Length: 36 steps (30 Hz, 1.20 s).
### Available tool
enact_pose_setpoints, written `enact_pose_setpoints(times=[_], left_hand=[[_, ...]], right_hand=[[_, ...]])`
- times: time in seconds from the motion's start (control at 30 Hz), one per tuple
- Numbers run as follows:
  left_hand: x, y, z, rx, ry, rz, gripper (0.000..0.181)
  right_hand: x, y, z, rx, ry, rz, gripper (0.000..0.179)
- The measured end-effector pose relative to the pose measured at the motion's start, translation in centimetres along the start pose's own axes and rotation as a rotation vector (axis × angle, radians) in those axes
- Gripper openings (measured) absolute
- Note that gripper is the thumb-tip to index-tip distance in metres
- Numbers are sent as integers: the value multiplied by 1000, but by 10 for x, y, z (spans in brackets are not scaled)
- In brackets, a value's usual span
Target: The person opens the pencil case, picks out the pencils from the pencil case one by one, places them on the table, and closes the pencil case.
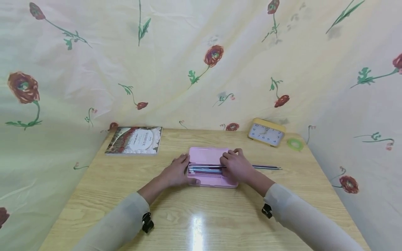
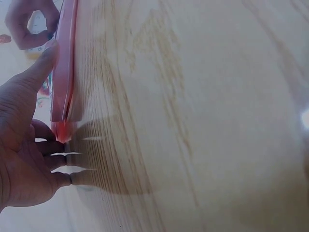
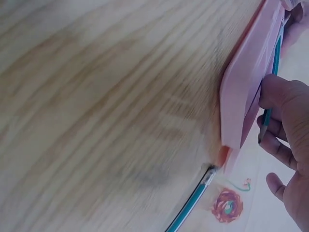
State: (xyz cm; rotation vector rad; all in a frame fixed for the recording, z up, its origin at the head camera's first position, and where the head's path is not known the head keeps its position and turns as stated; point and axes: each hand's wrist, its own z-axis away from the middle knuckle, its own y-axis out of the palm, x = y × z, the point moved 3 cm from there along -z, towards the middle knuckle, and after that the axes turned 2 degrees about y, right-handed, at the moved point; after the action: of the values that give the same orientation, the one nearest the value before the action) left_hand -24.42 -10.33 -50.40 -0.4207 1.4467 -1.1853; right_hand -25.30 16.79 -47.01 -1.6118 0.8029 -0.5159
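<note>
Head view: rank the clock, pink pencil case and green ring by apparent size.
1. Pink pencil case: lying open, partly covered, yet clearly largest.
2. Clock
3. Green ring

Apparent size only; the case sits nearer the camera.

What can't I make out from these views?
- Head: right ends of the pencils in the pink pencil case, covered by right hand; fine print on the book, too small.
- Left wrist: case interior, hidden by its wall.
- Right wrist: lower end of the loose pencil, cut off by bottom edge.

Left fingers (image 2: 48, 148) apart; right fingers (image 3: 280, 151) bent
</note>
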Motion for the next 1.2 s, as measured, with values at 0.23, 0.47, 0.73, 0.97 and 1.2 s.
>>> enact_pose_setpoints(times=[0.23, 0.47, 0.73, 0.97, 1.2], left_hand=[[3, -4, 3, -10, -9, -13, 136], [3, 0, 0, -5, 13, -21, 137], [2, 4, 0, -3, 7, -24, 137], [0, 1, 0, -9, 13, -31, 134], [0, 1, -2, -11, 13, -28, 136]], right_hand=[[13, 0, -22, 56, 2, -35, 14], [26, 0, -33, 31, -29, -23, 12], [44, 5, -43, -49, -81, 47, 13], [50, 5, -47, -12, -65, 88, 14], [42, 1, -45, -22, -62, 124, 14]])
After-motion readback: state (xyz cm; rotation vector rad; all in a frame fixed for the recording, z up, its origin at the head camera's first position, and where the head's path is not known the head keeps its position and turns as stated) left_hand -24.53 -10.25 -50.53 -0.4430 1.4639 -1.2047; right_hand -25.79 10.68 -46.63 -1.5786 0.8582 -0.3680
